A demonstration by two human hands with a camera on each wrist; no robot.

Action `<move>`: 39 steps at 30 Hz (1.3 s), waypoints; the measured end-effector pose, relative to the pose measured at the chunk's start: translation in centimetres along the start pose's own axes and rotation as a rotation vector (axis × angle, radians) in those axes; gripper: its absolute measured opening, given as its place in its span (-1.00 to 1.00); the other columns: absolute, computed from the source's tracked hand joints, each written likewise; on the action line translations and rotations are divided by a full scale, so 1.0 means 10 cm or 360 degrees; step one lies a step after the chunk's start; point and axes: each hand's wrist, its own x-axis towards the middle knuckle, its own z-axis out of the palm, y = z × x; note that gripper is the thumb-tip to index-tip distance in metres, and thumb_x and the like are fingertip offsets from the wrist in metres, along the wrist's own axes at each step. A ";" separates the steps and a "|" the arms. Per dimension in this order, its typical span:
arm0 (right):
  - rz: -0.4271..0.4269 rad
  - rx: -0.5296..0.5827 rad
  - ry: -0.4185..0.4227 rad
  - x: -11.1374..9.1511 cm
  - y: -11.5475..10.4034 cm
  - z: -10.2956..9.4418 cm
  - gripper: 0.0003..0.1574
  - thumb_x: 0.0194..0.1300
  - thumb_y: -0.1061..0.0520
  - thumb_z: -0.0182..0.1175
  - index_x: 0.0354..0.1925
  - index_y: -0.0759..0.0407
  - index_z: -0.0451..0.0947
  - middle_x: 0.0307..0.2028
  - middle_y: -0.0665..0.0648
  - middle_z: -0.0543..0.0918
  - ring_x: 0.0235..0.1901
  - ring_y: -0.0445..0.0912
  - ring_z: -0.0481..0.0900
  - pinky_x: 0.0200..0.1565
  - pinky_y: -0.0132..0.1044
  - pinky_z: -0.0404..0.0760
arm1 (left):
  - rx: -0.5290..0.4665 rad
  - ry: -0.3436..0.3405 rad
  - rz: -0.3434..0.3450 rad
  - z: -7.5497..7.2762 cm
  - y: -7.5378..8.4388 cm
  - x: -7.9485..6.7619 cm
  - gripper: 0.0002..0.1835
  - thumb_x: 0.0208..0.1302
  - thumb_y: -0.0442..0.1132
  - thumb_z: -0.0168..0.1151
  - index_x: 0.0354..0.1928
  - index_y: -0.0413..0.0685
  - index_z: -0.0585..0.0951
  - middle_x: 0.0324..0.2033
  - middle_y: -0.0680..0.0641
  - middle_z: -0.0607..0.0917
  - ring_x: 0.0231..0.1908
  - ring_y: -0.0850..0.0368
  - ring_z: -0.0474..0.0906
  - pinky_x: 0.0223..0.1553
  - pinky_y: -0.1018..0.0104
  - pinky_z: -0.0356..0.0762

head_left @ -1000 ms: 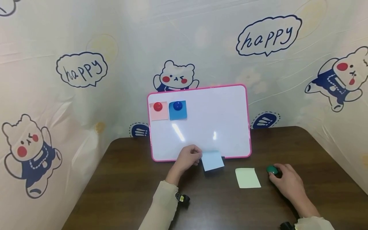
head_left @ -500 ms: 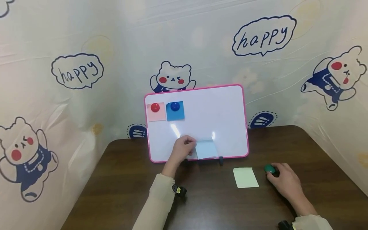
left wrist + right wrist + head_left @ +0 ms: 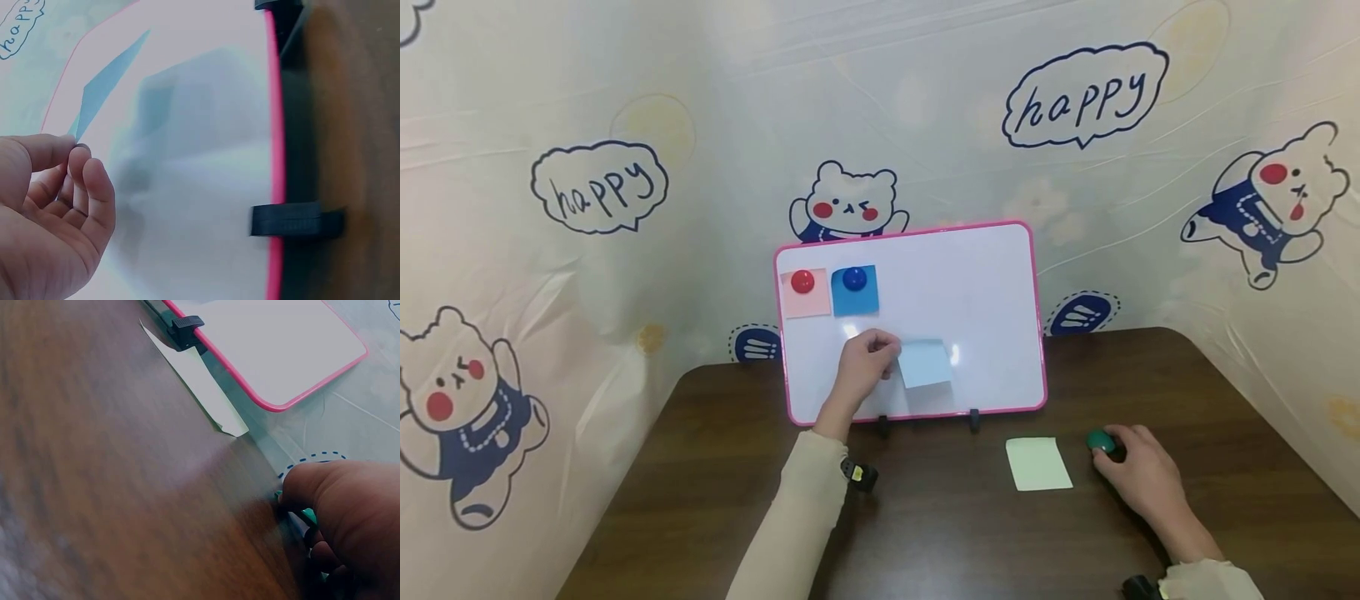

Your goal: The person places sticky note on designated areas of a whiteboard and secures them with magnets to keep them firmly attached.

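Observation:
My left hand [image 3: 867,364] pinches a light blue sticky note [image 3: 924,364] by its left edge, in front of the lower middle of a pink-framed whiteboard [image 3: 977,292]. The left wrist view shows thumb and fingertips on the corner of the note [image 3: 112,78], which tilts off the board. At the table's right, my right hand [image 3: 1146,471] grips a round green magnet [image 3: 1102,442] between thumb and fingers, low at the tabletop. A pale green sticky note [image 3: 1039,463] lies on the table left of that hand.
On the board's upper left, a red magnet [image 3: 802,282] sits on a pink note [image 3: 806,307] and a blue magnet [image 3: 854,278] on a blue note [image 3: 856,305]. Black stand clips [image 3: 974,420] hold the board's bottom edge. Behind the brown table [image 3: 940,533] hangs a printed curtain [image 3: 722,183].
My left hand has lifted the light blue note from the board's bottom edge up and slightly left across the board. The right hand stays in place with the green magnet.

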 end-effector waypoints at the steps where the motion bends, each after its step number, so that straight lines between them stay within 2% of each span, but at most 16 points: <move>1: 0.0001 -0.0002 -0.0003 0.00 0.00 0.00 -0.45 0.17 0.07 0.24 0.02 0.41 0.46 -0.15 0.32 0.48 -0.24 0.14 0.49 -0.27 0.10 0.45 | 0.0012 0.0012 0.0008 -0.01 0.02 0.01 -0.83 0.29 -0.10 0.22 -0.21 -0.02 0.60 -0.34 -0.10 0.59 -0.38 -0.03 0.53 -0.33 0.24 0.60; 6: 0.0006 -0.0010 -0.0010 0.00 0.00 -0.01 -0.46 0.17 0.07 0.24 0.02 0.41 0.47 -0.16 0.31 0.48 -0.24 0.14 0.49 -0.26 0.10 0.45 | 0.0059 0.0061 0.0010 -0.05 0.12 0.08 -0.85 0.29 -0.09 0.22 -0.21 0.01 0.61 -0.34 -0.08 0.58 -0.38 -0.02 0.53 -0.33 0.25 0.60; 22: 0.0047 -0.0014 -0.0046 0.01 0.04 0.00 -0.43 0.19 0.05 0.24 0.05 0.40 0.45 -0.13 0.32 0.47 -0.21 0.15 0.48 -0.24 0.11 0.45 | 0.0146 0.0125 0.0059 -0.11 0.31 0.30 -0.82 0.28 -0.03 0.22 -0.19 0.08 0.61 -0.32 -0.03 0.58 -0.36 0.01 0.55 -0.30 0.31 0.58; 39: 0.0040 0.0000 -0.0036 0.02 0.03 0.01 -0.43 0.19 0.03 0.24 0.06 0.38 0.45 -0.12 0.31 0.48 -0.22 0.13 0.48 -0.25 0.09 0.46 | 0.0199 0.0236 0.0098 -0.18 0.49 0.48 -0.78 0.30 -0.01 0.18 -0.13 0.05 0.59 -0.27 0.01 0.55 -0.30 0.06 0.51 -0.28 0.31 0.56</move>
